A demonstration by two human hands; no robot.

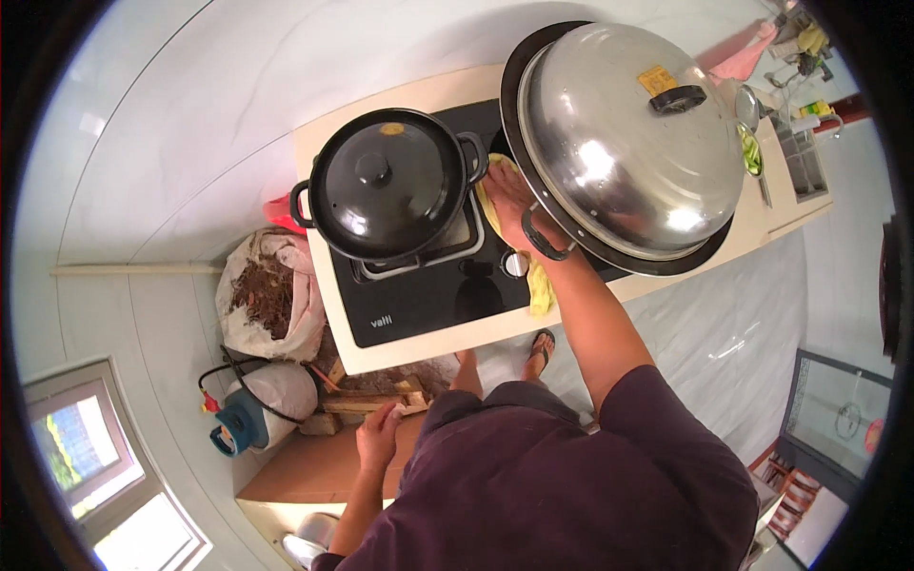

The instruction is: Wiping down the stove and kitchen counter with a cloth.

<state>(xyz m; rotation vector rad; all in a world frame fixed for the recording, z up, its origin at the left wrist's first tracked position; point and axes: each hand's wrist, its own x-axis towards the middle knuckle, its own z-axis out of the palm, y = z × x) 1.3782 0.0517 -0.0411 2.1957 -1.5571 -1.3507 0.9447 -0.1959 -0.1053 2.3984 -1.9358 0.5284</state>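
Note:
My right hand (pixel 508 200) presses a yellow cloth (pixel 540 289) onto the black glass gas cooktop (pixel 428 314). It is between a lidded black pot (pixel 389 185) and a big wok (pixel 510 93) with a domed metal lid (pixel 607 143). The wok's loop handle crosses in front of my wrist, and its rim hides part of my hand. One end of the cloth trails past the silver control knob (pixel 515 264) to the counter's front edge. My left hand (pixel 377 437) hangs in the air away from the counter, fingers curled; a pale spot at the fingertips is too small to identify.
Left of the counter stand a white sack (pixel 235 335) of dry brown material and a gas cylinder (pixel 275 400) with a hose. Firewood (pixel 364 403) lies on the floor. Beyond the wok are a dish of sliced green vegetable (pixel 750 151) and a sink (pixel 807 168).

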